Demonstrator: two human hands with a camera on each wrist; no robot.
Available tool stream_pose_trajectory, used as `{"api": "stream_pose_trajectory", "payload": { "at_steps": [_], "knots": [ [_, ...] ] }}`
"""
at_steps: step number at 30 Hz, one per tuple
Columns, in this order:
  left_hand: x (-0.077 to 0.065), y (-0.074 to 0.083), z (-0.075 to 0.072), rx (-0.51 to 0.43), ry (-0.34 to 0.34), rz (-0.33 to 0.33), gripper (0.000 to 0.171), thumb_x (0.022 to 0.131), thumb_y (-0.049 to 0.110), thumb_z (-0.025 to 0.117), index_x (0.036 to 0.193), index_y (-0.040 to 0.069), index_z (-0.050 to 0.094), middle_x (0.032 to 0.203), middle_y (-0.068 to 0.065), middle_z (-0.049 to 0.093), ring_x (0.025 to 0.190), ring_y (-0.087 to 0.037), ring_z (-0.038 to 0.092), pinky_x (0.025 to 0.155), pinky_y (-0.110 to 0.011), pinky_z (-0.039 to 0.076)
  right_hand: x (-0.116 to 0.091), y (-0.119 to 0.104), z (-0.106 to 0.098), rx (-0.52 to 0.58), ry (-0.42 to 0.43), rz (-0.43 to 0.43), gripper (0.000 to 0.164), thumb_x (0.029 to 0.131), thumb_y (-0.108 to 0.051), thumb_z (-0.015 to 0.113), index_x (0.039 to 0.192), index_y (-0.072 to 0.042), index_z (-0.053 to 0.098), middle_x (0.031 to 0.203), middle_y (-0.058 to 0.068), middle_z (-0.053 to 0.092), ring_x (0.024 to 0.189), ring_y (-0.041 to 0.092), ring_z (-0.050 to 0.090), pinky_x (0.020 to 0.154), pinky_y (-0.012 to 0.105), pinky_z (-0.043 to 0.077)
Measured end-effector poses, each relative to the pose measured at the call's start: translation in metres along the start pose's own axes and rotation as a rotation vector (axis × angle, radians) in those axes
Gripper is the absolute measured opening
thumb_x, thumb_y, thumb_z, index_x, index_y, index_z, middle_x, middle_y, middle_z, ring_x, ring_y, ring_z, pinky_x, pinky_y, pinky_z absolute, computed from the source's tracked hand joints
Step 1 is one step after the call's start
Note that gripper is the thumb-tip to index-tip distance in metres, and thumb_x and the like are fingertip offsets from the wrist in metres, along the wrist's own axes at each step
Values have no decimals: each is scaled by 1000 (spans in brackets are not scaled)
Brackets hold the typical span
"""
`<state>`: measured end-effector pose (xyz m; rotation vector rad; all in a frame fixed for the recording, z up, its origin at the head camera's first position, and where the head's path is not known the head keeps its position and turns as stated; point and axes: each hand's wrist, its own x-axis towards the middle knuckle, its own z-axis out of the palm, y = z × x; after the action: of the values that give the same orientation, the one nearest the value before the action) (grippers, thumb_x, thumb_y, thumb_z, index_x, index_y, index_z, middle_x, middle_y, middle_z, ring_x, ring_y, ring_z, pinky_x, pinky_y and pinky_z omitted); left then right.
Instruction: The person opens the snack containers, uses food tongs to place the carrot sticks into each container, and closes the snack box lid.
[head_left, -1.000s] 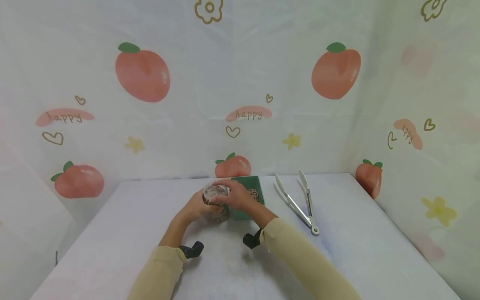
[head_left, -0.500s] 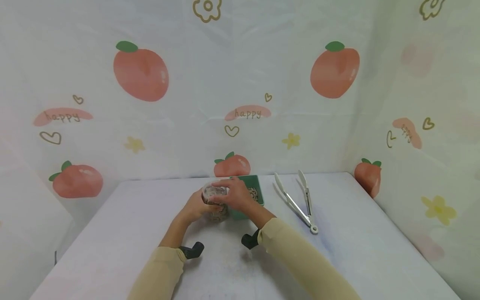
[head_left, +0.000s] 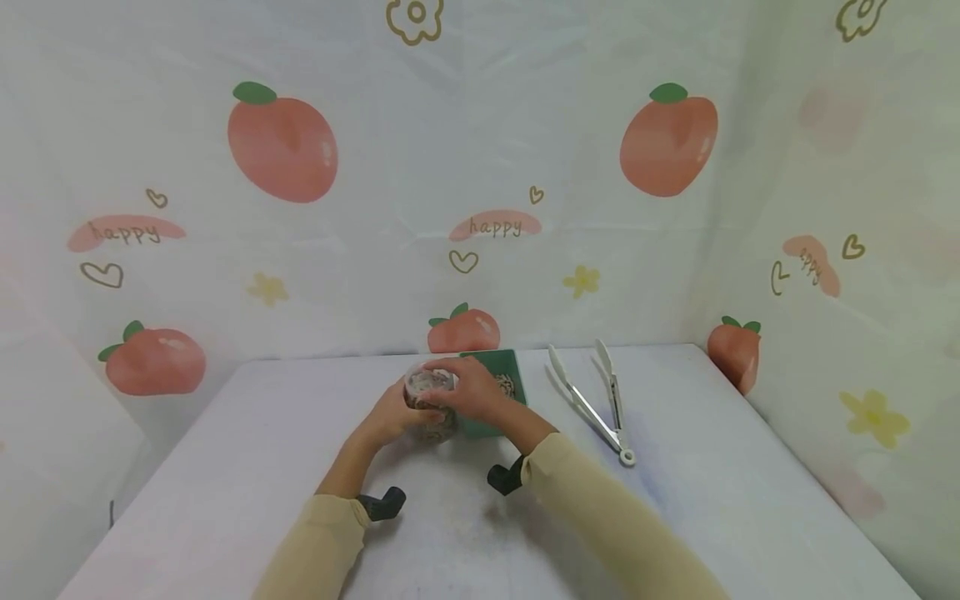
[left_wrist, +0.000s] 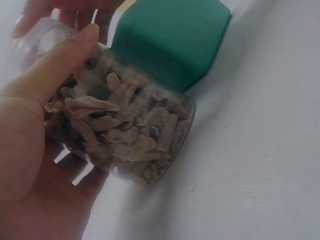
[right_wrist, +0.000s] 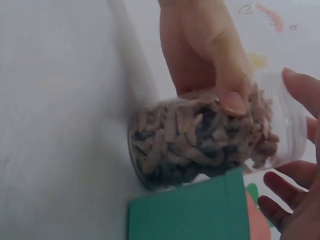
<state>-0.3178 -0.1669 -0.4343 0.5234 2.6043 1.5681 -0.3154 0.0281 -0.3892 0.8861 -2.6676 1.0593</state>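
A clear jar (head_left: 435,431) filled with brown dried strips stands on the table, left of the green box. My left hand (head_left: 390,414) grips it around the body, the thumb lying across its near side in the left wrist view. Over the top, my right hand (head_left: 474,392) holds the translucent lid (head_left: 430,380) between thumb and fingers. In the right wrist view the strips (right_wrist: 175,135) fill the jar (right_wrist: 235,162) nearly to its neck, and the right fingers curve around the lid end.
The green box (head_left: 501,362) holds similar brown pieces and stands right beside the jar, partly behind my right hand. Farther right, silver tongs (head_left: 592,414) with white tips lie spread on the white table (head_left: 450,533). A printed curtain rises behind.
Both hands stay at the jar with hardly any movement. My right wrist and forearm shift very slightly; the box and tongs stay where they are.
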Motion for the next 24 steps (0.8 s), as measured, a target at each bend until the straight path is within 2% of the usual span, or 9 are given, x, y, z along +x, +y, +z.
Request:
{"api": "stream_pose_trajectory", "payload": {
  "at_steps": [5, 10, 14, 18, 24],
  "knots": [
    [0, 1, -3, 38, -28, 3, 84, 76, 32, 84, 143, 6, 40, 127, -11, 56, 118, -28, 51, 99, -49, 41, -8, 0, -17, -18, -42, -2, 50, 88, -34, 72, 134, -17, 60, 129, 2, 61, 116, 19, 56, 92, 39, 48],
    [-3, 2, -7, 114, -17, -33, 86, 75, 35, 84, 143, 5, 42, 133, -13, 55, 125, -35, 48, 102, -52, 39, -18, 14, -36, -15, -3, 0, 42, 89, -29, 72, 128, -14, 64, 128, 1, 62, 120, 22, 55, 95, 42, 47],
    [-8, 0, -13, 154, -11, -53, 88, 74, 35, 85, 145, 8, 41, 138, -14, 52, 126, -38, 49, 101, -51, 41, -29, 28, -54, -37, 31, 38, 36, 91, -29, 70, 123, -14, 67, 124, 1, 64, 120, 22, 55, 96, 43, 46],
    [-14, -3, -24, 201, -7, -38, 83, 77, 32, 82, 146, 9, 43, 142, -15, 49, 125, -37, 49, 100, -50, 42, -43, 41, -73, -60, 57, 96, 32, 92, -26, 69, 121, -12, 68, 122, 4, 65, 117, 25, 56, 94, 44, 47],
    [-26, -7, -46, 302, 53, 51, 66, 83, 20, 77, 141, 7, 49, 140, -16, 51, 124, -35, 51, 100, -51, 43, -68, 67, -96, -103, 115, 121, 28, 92, -22, 67, 116, -8, 69, 115, 7, 68, 107, 26, 61, 91, 45, 49]
  ]
}}
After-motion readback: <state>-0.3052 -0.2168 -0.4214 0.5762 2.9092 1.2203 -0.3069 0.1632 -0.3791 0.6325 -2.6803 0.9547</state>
